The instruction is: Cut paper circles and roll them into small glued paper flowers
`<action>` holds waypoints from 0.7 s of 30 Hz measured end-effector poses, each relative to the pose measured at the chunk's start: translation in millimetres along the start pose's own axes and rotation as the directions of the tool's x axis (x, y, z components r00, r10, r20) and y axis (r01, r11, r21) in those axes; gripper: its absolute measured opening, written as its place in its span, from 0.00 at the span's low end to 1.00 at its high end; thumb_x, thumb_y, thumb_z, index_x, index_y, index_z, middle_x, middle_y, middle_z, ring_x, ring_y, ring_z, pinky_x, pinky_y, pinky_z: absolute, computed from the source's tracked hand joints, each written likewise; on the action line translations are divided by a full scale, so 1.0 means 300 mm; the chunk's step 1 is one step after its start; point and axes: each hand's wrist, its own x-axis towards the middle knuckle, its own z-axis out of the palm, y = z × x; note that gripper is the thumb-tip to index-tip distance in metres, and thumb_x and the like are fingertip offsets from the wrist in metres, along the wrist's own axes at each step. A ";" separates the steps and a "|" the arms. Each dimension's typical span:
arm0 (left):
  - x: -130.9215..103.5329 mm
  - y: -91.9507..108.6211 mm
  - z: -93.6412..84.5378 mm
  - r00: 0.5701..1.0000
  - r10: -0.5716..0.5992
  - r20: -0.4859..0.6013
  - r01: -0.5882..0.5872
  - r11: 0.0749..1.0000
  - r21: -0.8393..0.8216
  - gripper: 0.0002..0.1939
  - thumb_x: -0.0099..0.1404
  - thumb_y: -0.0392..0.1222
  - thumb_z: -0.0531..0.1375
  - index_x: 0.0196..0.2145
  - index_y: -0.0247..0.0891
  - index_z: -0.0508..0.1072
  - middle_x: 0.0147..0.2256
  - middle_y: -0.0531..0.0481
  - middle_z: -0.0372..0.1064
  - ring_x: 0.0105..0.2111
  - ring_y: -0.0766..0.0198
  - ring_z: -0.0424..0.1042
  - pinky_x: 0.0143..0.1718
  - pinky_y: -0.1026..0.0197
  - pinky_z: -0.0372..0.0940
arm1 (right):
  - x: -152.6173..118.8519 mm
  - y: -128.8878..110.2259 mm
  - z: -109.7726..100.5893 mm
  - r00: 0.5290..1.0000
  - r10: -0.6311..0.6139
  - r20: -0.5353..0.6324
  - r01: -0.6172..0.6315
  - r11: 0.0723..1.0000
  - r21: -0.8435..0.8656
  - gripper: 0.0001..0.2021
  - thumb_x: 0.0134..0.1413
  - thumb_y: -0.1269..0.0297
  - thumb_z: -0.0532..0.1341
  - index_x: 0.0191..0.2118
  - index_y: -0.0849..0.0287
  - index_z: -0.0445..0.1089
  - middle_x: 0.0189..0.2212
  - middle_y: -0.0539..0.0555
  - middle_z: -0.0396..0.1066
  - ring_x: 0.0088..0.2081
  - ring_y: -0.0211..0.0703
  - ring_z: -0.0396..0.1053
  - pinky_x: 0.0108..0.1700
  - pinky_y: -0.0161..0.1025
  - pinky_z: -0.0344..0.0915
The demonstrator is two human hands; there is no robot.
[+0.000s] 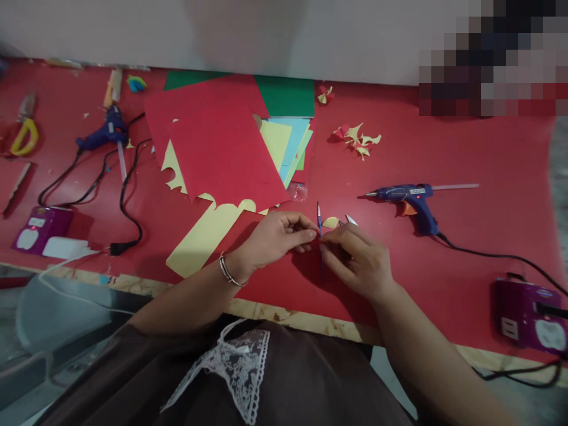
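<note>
Pinching the slim blue tool (319, 218) over the red table (426, 136), the right hand (357, 260) meets the left hand (281, 235), its fingers narrowed, hold unclear. Beyond, a yellow piece (331, 222) lies cut but loose; red-and-yellow paper shapes (362, 140) appear formed. Leftmost purple box (61, 222): apple-shaped emblem; label text illegible.

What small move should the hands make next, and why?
Perhaps steady the thin blue stick with the left hand before shifting the right hand: both hands meet at it, and a small yellow piece lies close to the right one.
</note>
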 end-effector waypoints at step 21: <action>-0.013 -0.030 0.024 0.964 0.256 -0.070 -0.230 0.938 0.261 0.09 0.66 0.43 0.69 0.42 0.38 0.85 0.39 0.47 0.83 0.34 0.66 0.80 0.38 0.66 0.76 | 0.026 -0.023 0.001 0.932 0.361 0.013 -0.359 0.920 0.161 0.04 0.60 0.65 0.64 0.33 0.55 0.72 0.24 0.47 0.70 0.22 0.34 0.59 0.25 0.36 0.55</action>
